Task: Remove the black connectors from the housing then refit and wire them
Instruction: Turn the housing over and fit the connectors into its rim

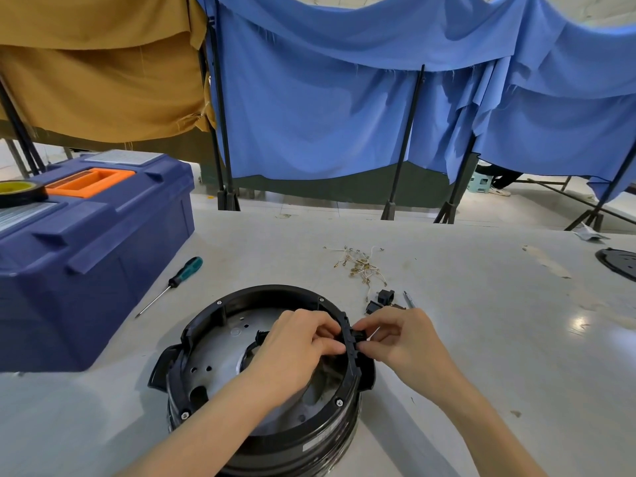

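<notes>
A round black housing with a grey metal floor stands on the table in front of me. A black connector sits in its right rim. My right hand pinches this connector from outside the rim. My left hand reaches inside the housing and presses its fingertips against the rim opposite the connector. Two loose black connectors lie on the table just behind my right hand. A tangle of pale wires with brass terminals lies farther back.
A green-handled screwdriver lies left of the housing. A blue toolbox with an orange handle and a tape roll fills the left. A thin metal tool lies by the loose connectors. A black round part is at the right edge.
</notes>
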